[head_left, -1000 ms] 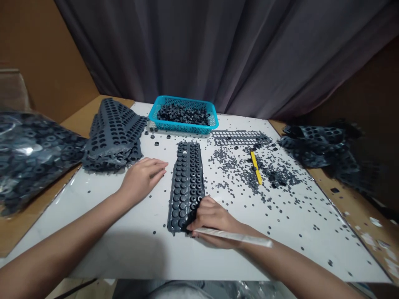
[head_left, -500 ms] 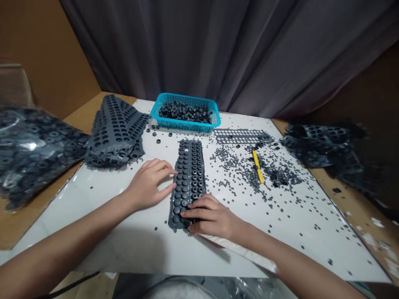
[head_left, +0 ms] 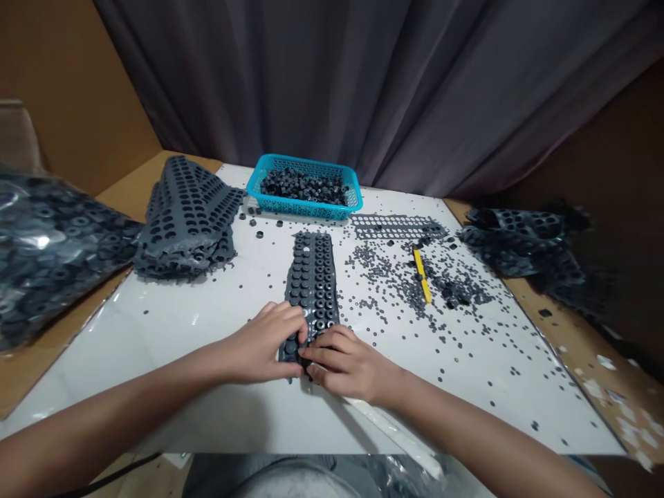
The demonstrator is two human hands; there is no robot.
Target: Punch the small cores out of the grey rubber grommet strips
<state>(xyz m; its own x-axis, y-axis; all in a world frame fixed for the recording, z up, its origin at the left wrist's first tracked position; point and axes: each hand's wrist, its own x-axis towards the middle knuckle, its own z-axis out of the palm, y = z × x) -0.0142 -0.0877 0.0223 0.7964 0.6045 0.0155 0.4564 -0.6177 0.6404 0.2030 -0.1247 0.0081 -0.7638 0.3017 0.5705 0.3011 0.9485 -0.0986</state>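
Observation:
A dark grey moulded rubber sheet (head_left: pixel 314 277) with rows of round plugs lies lengthwise in front of me. My left hand (head_left: pixel 272 342) is on its near left part, fingers bent over the plugs and thumb low by the near end. My right hand (head_left: pixel 350 363) is closed on the near right part, its fingertips almost meeting those of the left. Between them the end of the sheet is mostly hidden, so I cannot make out a single plug in the fingers. A white strip (head_left: pixel 399 432) sticks out from beneath my right hand and forearm.
A blue basket (head_left: pixel 303 207) of small dark parts stands at the back. Stacked perforated sheets (head_left: pixel 179 214) and a clear bag of parts (head_left: pixel 57 256) lie left. Right are a punched sheet (head_left: pixel 397 227), a yellow tool (head_left: pixel 422 277), scattered small discs and dark scraps (head_left: pixel 523 242).
My left hand has moved down and right, from beside the sheet's left edge to its near end against my right hand. The right hand stays on the sheet. The view has shifted slightly.

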